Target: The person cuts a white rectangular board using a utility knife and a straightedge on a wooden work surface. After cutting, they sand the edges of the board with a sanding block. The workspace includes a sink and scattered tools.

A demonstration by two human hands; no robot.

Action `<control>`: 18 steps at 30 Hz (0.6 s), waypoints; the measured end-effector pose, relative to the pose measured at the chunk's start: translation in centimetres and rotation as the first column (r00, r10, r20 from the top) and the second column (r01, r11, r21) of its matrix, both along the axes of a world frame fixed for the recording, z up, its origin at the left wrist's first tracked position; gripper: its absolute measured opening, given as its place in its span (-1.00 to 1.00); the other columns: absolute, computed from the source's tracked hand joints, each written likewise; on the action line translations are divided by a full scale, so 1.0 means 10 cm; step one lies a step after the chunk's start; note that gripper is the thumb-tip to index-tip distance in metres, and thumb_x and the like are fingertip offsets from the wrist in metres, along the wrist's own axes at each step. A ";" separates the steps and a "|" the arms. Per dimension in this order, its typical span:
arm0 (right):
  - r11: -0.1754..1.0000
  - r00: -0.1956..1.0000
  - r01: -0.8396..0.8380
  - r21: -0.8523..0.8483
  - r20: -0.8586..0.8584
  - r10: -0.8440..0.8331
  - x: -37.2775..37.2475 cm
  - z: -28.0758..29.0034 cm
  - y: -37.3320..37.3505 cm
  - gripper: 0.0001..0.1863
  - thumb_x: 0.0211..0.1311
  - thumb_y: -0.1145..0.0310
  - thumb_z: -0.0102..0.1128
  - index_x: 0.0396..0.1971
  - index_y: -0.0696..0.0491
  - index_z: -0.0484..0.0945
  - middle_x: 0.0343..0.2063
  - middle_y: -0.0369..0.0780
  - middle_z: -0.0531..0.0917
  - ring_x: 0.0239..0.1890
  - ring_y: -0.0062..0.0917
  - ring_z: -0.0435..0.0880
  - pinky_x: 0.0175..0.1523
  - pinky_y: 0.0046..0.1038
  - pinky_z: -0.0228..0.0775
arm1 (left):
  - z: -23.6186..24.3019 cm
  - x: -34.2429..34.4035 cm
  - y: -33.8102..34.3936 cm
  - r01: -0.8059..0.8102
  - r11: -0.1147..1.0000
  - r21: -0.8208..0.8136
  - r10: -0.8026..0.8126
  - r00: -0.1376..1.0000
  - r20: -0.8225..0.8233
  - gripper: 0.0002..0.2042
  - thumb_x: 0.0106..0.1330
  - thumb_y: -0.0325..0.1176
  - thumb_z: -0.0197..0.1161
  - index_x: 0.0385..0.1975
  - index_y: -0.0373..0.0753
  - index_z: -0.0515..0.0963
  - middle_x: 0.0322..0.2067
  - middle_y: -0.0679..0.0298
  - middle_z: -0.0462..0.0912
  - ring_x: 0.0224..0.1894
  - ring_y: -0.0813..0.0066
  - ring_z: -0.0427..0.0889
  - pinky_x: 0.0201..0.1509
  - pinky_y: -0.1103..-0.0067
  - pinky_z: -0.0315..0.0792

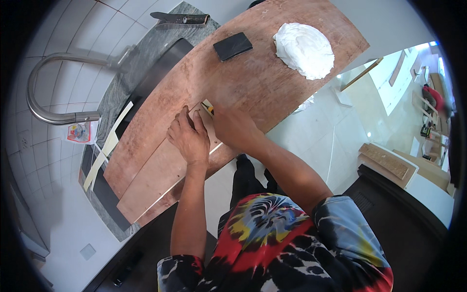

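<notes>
My left hand [190,136] rests on a narrow wooden strip [148,190], pressing it with bent, slightly spread fingers. This strip lies along the near edge of a larger reddish-brown board [243,73]. My right hand [226,126] is closed around a yellow-and-black tool [207,107], apparently a utility knife, at the strip's far end, just right of my left hand. What its tip touches is too small to tell. A dark rectangular block [232,45] and a crumpled white cloth or paper bundle [304,48] lie farther along the board.
A steel tap [44,115], pale strips [108,147] and a stone counter [115,97] are at left, with a dark tool [180,18] behind. At right, wood panels [384,163] lean by a dark surface [379,209], and another person [434,97] in red crouches farther off.
</notes>
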State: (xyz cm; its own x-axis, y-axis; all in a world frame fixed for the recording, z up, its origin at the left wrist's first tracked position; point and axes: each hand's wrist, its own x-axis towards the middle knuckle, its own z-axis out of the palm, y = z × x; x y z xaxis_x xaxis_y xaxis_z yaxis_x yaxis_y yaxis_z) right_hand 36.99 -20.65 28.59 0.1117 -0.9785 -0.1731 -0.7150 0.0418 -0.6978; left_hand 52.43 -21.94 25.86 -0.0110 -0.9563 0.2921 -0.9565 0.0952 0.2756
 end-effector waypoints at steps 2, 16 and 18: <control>1.000 1.000 -0.010 -0.014 -0.026 0.010 0.01 -0.04 -0.01 -0.77 0.23 0.47 0.16 -0.16 0.28 0.51 -0.38 0.08 0.75 -0.29 -0.05 0.81 -0.17 -0.18 0.65 | 0.00 0.00 0.00 0.005 1.000 -0.003 -0.005 1.000 0.009 -0.62 0.52 -0.13 0.21 0.22 -0.13 0.58 0.05 0.13 0.61 0.07 0.05 0.51 0.33 0.15 0.21; 0.997 0.995 -0.049 0.057 -0.080 0.054 0.02 0.02 0.04 -0.70 0.30 0.39 0.19 -0.10 0.30 0.59 -0.25 0.05 0.76 -0.20 -0.11 0.82 -0.11 -0.20 0.67 | 0.00 -0.05 -0.03 -0.017 1.000 0.008 0.017 1.000 0.011 -0.62 0.54 -0.09 0.16 0.22 -0.11 0.57 0.00 0.09 0.65 0.12 0.02 0.53 0.35 0.13 0.23; 0.997 0.993 -0.062 0.034 -0.100 0.065 0.02 0.02 0.19 -0.71 0.29 0.40 0.20 -0.10 0.29 0.59 -0.25 0.05 0.76 -0.20 -0.12 0.82 -0.11 -0.20 0.67 | -0.01 -0.02 0.02 -0.022 1.000 0.013 0.022 1.000 -0.003 -0.62 0.54 -0.09 0.16 0.22 -0.13 0.56 0.00 0.09 0.65 0.12 0.04 0.54 0.36 0.14 0.22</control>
State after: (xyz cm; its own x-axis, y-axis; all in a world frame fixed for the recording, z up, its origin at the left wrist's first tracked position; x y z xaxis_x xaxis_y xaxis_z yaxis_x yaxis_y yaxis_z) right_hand 37.22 -18.74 28.84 0.1539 -0.9640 -0.2170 -0.7834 0.0147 -0.6213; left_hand 52.23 -21.77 25.72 0.0108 -0.9600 0.2797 -0.9575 0.0707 0.2796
